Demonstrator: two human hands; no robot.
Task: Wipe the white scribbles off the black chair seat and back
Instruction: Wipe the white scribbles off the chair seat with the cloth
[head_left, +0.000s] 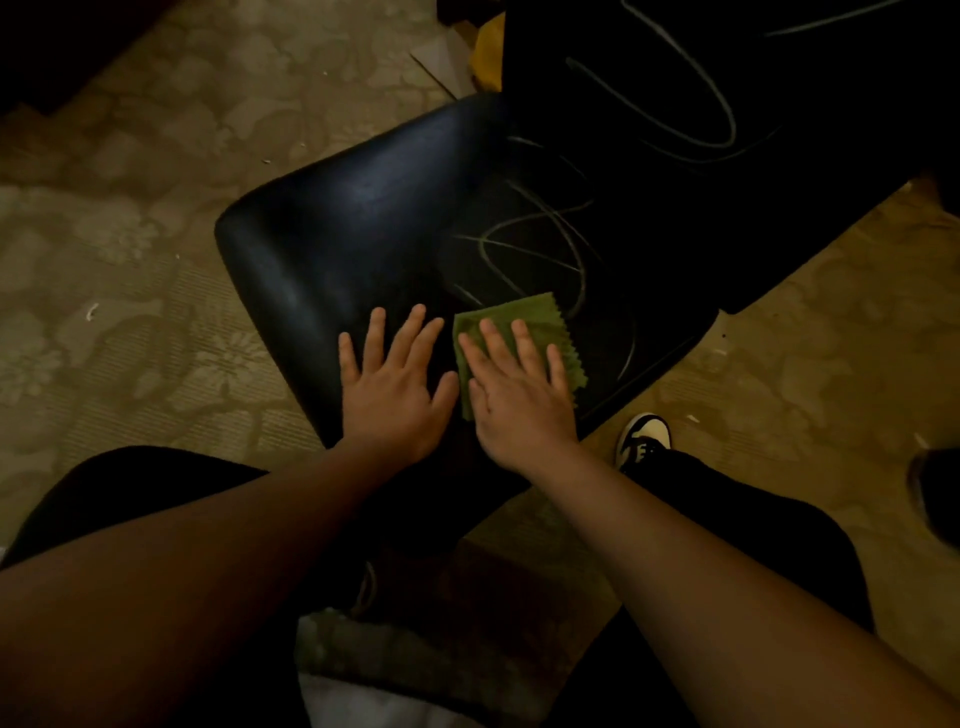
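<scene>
A black chair seat fills the middle of the view, with white scribbles looping over its right half. More white scribbles cross the black chair back at the upper right. A green cloth with zigzag edges lies flat on the seat's near edge. My right hand presses flat on the cloth, fingers spread. My left hand rests flat on the bare seat just left of the cloth, fingers apart, holding nothing.
A patterned beige carpet surrounds the chair. My shoe stands on the floor to the right of the seat. Something yellow shows behind the chair back. My dark-clothed knees sit below the seat.
</scene>
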